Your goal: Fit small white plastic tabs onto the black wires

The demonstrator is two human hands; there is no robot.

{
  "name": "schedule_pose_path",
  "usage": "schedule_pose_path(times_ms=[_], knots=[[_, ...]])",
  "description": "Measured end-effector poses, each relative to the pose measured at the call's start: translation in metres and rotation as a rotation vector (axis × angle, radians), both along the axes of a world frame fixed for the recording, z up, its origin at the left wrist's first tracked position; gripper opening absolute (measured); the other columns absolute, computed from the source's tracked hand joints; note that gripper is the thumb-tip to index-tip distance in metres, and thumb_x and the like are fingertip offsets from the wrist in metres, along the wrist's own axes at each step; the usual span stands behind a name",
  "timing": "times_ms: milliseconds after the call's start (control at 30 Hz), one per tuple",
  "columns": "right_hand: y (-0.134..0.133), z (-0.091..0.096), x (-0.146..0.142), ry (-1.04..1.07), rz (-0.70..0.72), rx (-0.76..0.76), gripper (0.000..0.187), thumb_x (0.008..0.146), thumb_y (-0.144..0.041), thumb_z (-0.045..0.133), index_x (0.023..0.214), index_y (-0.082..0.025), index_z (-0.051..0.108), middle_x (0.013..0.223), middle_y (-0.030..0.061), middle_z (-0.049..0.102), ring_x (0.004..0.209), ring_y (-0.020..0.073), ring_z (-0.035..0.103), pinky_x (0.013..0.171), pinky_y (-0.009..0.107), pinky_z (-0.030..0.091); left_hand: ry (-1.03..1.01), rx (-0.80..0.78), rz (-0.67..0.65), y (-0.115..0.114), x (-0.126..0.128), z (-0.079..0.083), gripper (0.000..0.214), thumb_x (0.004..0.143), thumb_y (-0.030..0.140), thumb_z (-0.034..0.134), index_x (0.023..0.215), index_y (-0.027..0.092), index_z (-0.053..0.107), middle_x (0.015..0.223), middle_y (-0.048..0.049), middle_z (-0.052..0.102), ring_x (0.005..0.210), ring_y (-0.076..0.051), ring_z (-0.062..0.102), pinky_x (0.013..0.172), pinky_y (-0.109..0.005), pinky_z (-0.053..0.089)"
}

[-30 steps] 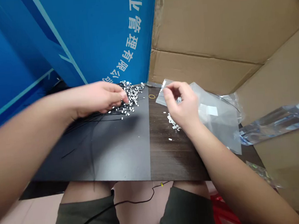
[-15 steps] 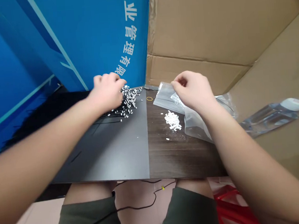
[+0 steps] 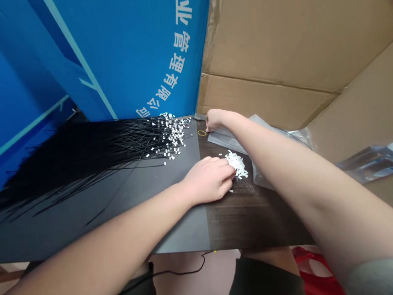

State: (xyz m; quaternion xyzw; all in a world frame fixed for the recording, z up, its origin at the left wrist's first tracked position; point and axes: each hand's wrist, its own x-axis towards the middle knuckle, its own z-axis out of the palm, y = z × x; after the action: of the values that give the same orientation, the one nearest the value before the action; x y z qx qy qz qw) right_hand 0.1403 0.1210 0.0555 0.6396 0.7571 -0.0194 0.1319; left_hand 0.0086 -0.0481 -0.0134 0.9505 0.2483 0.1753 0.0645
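Left hand: The left hand (image 3: 208,179) is curling with its fingers close together, fingertips touching the near side of the pile of white pieces (image 3: 236,164); I cannot tell whether it is pinching any.

Right hand: The right hand (image 3: 215,119) is reaching beyond the pile, its fingers mostly hidden, resting by the far corner of the plastic bag (image 3: 226,138); I cannot tell whether it is gripping.

Beyond the pile: A small yellow rubber band (image 3: 201,133) is lying just beside the right hand.

Left of the pile: Long black strips (image 3: 87,157) are fanning out across the table (image 3: 258,224), small white pieces clustering at their ends.

Right of the pile: A clear plastic bottle (image 3: 373,163) is lying well apart.
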Motion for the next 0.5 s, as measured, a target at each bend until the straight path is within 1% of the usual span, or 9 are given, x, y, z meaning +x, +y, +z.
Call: schedule_pose_path(times_ms=[67, 200, 300, 400, 500], knots=[[0.001, -0.003, -0.001, -0.019, -0.005, -0.022, 0.022, 0.090, -0.024, 0.079, 0.107, -0.010, 0.082, 0.114, 0.0184, 0.080, 0.116, 0.0320, 0.072, 0.098, 0.035, 0.055, -0.023, -0.020, 0.000, 0.001, 0.001, 0.001, 0.023, 0.102, 0.026, 0.051, 0.102, 0.020, 0.074, 0.100, -0.0050, 0.074, 0.096, -0.023, 0.065, 0.085, -0.038, 0.047], [0.003, -0.013, 0.000, -0.023, -0.037, -0.040, 0.031, 0.090, -0.020, 0.076, 0.118, -0.005, 0.079, 0.123, 0.0232, 0.077, 0.116, 0.0365, 0.073, 0.094, 0.039, 0.057, -0.082, -0.055, 0.016, 0.002, 0.003, 0.000, 0.026, 0.104, 0.026, 0.049, 0.102, 0.019, 0.074, 0.100, -0.0056, 0.074, 0.096, -0.023, 0.066, 0.085, -0.038, 0.048], [0.003, -0.018, 0.000, 0.014, -0.059, -0.032, 0.032, 0.088, -0.018, 0.075, 0.117, -0.004, 0.078, 0.124, 0.0264, 0.076, 0.115, 0.0392, 0.074, 0.091, 0.040, 0.057, -0.109, -0.075, 0.017, 0.002, 0.002, 0.000, 0.026, 0.104, 0.026, 0.049, 0.101, 0.020, 0.074, 0.100, -0.0062, 0.074, 0.096, -0.023, 0.067, 0.085, -0.038, 0.048], [0.000, -0.016, 0.003, 0.104, -0.071, 0.002, 0.023, 0.090, -0.017, 0.070, 0.108, -0.004, 0.078, 0.118, 0.0270, 0.077, 0.108, 0.0369, 0.075, 0.086, 0.039, 0.056, -0.127, -0.099, 0.024, 0.004, 0.002, 0.000, 0.025, 0.103, 0.025, 0.050, 0.101, 0.020, 0.074, 0.099, -0.0062, 0.075, 0.096, -0.023, 0.068, 0.086, -0.038, 0.049], [0.000, -0.008, 0.010, 0.238, -0.068, 0.097, 0.018, 0.095, -0.017, 0.062, 0.103, -0.007, 0.074, 0.109, 0.0242, 0.078, 0.096, 0.0309, 0.074, 0.081, 0.037, 0.054, -0.162, -0.129, 0.044, 0.006, 0.001, -0.001, 0.026, 0.102, 0.025, 0.051, 0.103, 0.020, 0.076, 0.100, -0.0061, 0.075, 0.095, -0.024, 0.068, 0.086, -0.038, 0.050]])
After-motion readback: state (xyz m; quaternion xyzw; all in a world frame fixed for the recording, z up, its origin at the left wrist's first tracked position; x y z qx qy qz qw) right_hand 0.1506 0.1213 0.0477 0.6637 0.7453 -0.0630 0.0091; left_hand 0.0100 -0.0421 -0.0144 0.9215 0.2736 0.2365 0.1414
